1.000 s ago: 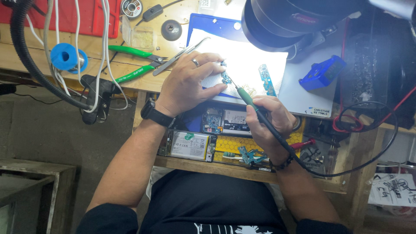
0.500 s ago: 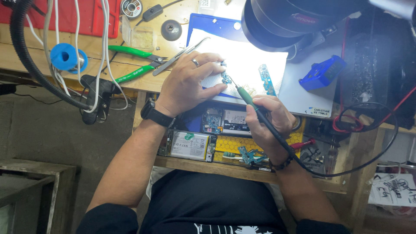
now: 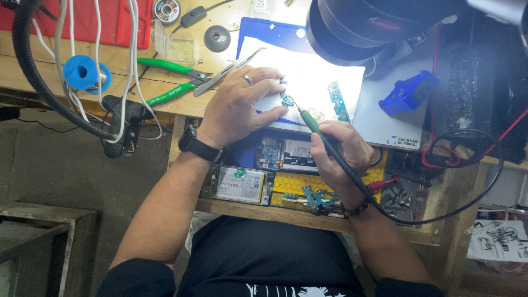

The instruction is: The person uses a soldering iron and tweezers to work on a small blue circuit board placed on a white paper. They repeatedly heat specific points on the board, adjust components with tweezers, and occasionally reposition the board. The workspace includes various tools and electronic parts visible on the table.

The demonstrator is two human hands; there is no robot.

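A: We log the desk [image 3: 165, 104] with its white sheet [image 3: 319, 82]; our left hand [image 3: 239, 104] has fingers pinched on the small blue circuit board [image 3: 286, 100] lying there.

B: Right hand [image 3: 335, 154], fingers wrapped on the green soldering iron [image 3: 311, 124], tip at the board. We judge soldering mid-way; a second board strip [image 3: 336, 102] lies untouched.

soldering iron [image 3: 311, 124]: green grip, black cable
work sheet [image 3: 324, 82]: white, brightly lit
mat [image 3: 264, 30]: blue
cutters [image 3: 168, 66]: green handles
solder spool [image 3: 85, 72]: blue
tray [image 3: 91, 19]: red
wristwatch [image 3: 193, 144]: black
parts tray [image 3: 300, 184]: yellow honeycomb pattern
small holder [image 3: 408, 92]: blue
screwdriver [image 3: 384, 183]: red handle
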